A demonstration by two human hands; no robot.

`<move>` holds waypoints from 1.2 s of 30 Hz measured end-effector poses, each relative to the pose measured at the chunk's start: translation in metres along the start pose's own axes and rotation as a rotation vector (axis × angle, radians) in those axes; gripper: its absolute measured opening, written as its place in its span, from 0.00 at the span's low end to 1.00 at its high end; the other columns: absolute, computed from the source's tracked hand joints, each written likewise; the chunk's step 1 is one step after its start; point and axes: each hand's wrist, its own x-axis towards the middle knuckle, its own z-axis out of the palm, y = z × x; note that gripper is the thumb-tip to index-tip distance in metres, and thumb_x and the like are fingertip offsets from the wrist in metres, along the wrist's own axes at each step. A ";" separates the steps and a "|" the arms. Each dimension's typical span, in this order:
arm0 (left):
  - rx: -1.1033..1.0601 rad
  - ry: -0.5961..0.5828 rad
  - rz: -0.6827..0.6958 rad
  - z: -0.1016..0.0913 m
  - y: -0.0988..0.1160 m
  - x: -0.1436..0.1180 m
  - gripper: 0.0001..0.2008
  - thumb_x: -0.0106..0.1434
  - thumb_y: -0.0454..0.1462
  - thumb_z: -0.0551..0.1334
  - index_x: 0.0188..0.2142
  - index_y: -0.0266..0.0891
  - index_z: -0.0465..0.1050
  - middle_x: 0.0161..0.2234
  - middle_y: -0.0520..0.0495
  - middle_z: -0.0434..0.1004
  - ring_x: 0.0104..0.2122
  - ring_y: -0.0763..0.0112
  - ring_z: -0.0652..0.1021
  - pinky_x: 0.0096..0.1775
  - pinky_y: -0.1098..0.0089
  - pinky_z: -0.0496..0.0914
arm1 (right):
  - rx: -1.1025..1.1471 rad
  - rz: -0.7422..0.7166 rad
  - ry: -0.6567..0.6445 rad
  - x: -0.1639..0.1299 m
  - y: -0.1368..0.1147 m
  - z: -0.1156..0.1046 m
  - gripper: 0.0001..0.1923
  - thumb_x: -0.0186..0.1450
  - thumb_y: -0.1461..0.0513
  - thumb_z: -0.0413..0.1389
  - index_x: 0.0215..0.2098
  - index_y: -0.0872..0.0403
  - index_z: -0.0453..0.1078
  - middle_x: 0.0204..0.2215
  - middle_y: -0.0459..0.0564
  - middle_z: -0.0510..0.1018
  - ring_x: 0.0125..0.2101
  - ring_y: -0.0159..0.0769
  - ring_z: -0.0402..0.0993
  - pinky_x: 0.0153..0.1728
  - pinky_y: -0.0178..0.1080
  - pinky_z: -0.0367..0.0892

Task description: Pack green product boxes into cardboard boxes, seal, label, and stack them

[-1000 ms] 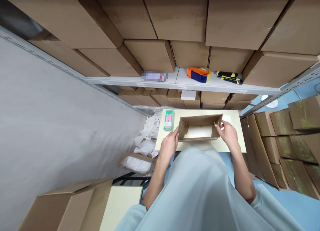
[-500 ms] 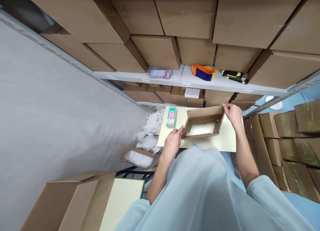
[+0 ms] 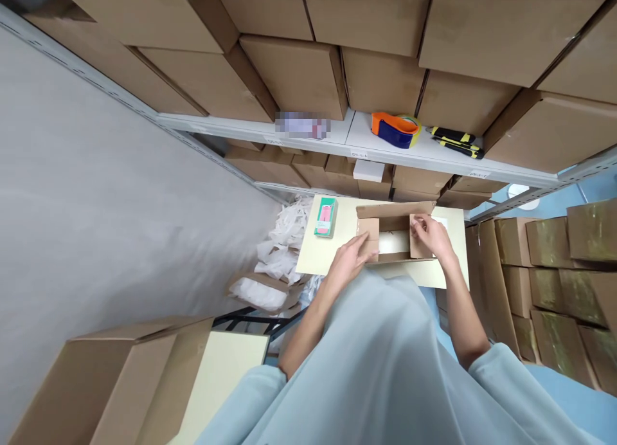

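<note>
A small brown cardboard box (image 3: 395, 209) stands on the pale yellow tabletop (image 3: 313, 260), its top open and the pale surface showing through it. Its left and right end flaps are folded inward. My left hand (image 3: 346, 263) lies on the left flap (image 3: 369, 229), fingers stretched out. At the other end, my right hand (image 3: 434, 236) has its fingers bent and closed at the right flap (image 3: 417, 247). A green box with a pink picture (image 3: 326, 217) lies on the tabletop, left of the cardboard box.
Brown cartons (image 3: 294, 78) fill the shelf ahead. On its edge (image 3: 357, 150) lie an orange-and-blue tape dispenser (image 3: 395, 130) and black-and-yellow cutters (image 3: 456, 141). More cartons (image 3: 549, 242) stand at right. White packing paper (image 3: 289, 233) is heaped at left, near a large open carton (image 3: 120, 381).
Both end flaps of the cardboard box have turned inward. My right hand has moved left from the far corner to the right flap; my left hand now lies on the left flap.
</note>
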 end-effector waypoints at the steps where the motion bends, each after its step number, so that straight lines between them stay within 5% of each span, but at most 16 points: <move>1: -0.011 0.063 -0.011 0.007 -0.003 0.002 0.25 0.82 0.53 0.60 0.68 0.44 0.79 0.63 0.40 0.85 0.60 0.55 0.86 0.61 0.59 0.80 | 0.011 -0.009 -0.035 -0.002 0.003 0.001 0.19 0.81 0.55 0.53 0.63 0.50 0.79 0.45 0.54 0.92 0.50 0.51 0.89 0.54 0.45 0.75; 5: 0.033 0.347 -0.035 0.038 -0.018 0.015 0.26 0.84 0.54 0.53 0.64 0.40 0.78 0.57 0.34 0.85 0.58 0.53 0.85 0.62 0.56 0.79 | 0.030 -0.057 -0.114 -0.019 0.008 0.008 0.17 0.80 0.53 0.52 0.49 0.49 0.82 0.43 0.54 0.91 0.46 0.50 0.89 0.50 0.43 0.76; 8: 0.090 0.465 -0.048 0.053 -0.029 0.026 0.42 0.76 0.60 0.64 0.74 0.32 0.65 0.68 0.21 0.73 0.68 0.43 0.78 0.67 0.48 0.75 | -0.014 0.041 0.206 -0.039 0.011 0.013 0.24 0.80 0.47 0.49 0.45 0.51 0.81 0.41 0.58 0.88 0.43 0.51 0.86 0.50 0.46 0.76; 11: 0.120 0.433 0.004 0.055 -0.035 0.032 0.52 0.68 0.62 0.72 0.77 0.33 0.61 0.74 0.17 0.64 0.77 0.35 0.66 0.74 0.41 0.66 | -0.011 0.100 0.533 -0.050 0.019 0.009 0.31 0.79 0.42 0.49 0.61 0.56 0.76 0.52 0.66 0.84 0.52 0.57 0.83 0.56 0.54 0.77; 13: 0.117 0.365 0.053 0.051 -0.037 0.034 0.48 0.66 0.62 0.74 0.74 0.39 0.66 0.73 0.22 0.67 0.78 0.35 0.64 0.76 0.39 0.63 | 0.002 0.012 0.586 -0.049 0.028 0.004 0.37 0.78 0.41 0.52 0.74 0.57 0.66 0.65 0.71 0.76 0.66 0.62 0.74 0.65 0.61 0.73; 16: 0.090 0.314 0.064 0.043 -0.042 0.030 0.35 0.67 0.59 0.75 0.63 0.43 0.76 0.64 0.29 0.76 0.74 0.39 0.71 0.75 0.40 0.65 | 0.013 -0.115 0.467 -0.043 0.042 0.003 0.36 0.78 0.43 0.50 0.75 0.55 0.65 0.71 0.69 0.72 0.73 0.60 0.67 0.73 0.64 0.66; 19: 0.039 0.261 0.046 0.041 -0.048 0.024 0.19 0.74 0.55 0.70 0.49 0.42 0.79 0.58 0.33 0.79 0.68 0.46 0.77 0.71 0.46 0.72 | 0.037 -0.131 0.292 -0.041 0.052 0.015 0.27 0.80 0.44 0.47 0.61 0.51 0.76 0.67 0.65 0.78 0.69 0.55 0.75 0.72 0.60 0.69; 22: -0.069 0.258 -0.003 0.051 -0.052 0.022 0.15 0.80 0.51 0.63 0.47 0.42 0.76 0.70 0.29 0.70 0.74 0.49 0.72 0.71 0.48 0.72 | 0.092 -0.088 0.274 -0.044 0.055 0.036 0.28 0.80 0.41 0.46 0.58 0.51 0.73 0.72 0.69 0.72 0.74 0.55 0.69 0.69 0.57 0.71; 25: -0.274 0.264 -0.068 0.066 -0.055 0.027 0.20 0.82 0.51 0.58 0.61 0.39 0.71 0.79 0.26 0.58 0.80 0.50 0.64 0.76 0.46 0.65 | 0.174 -0.005 0.249 -0.047 0.054 0.055 0.36 0.80 0.38 0.43 0.71 0.54 0.61 0.78 0.73 0.63 0.78 0.53 0.64 0.69 0.54 0.71; 28: -0.438 0.228 -0.118 0.072 -0.061 0.034 0.34 0.82 0.54 0.58 0.78 0.41 0.56 0.81 0.29 0.57 0.82 0.53 0.59 0.80 0.48 0.57 | 0.206 0.067 0.155 -0.049 0.049 0.065 0.42 0.81 0.39 0.41 0.81 0.56 0.49 0.78 0.72 0.65 0.76 0.51 0.69 0.70 0.52 0.70; 36: -0.412 0.235 -0.093 0.042 -0.081 0.046 0.46 0.78 0.62 0.61 0.84 0.45 0.50 0.84 0.35 0.51 0.84 0.49 0.54 0.82 0.48 0.52 | 0.109 0.144 0.152 -0.053 0.019 0.076 0.47 0.81 0.39 0.33 0.86 0.59 0.49 0.75 0.68 0.72 0.70 0.53 0.76 0.66 0.49 0.74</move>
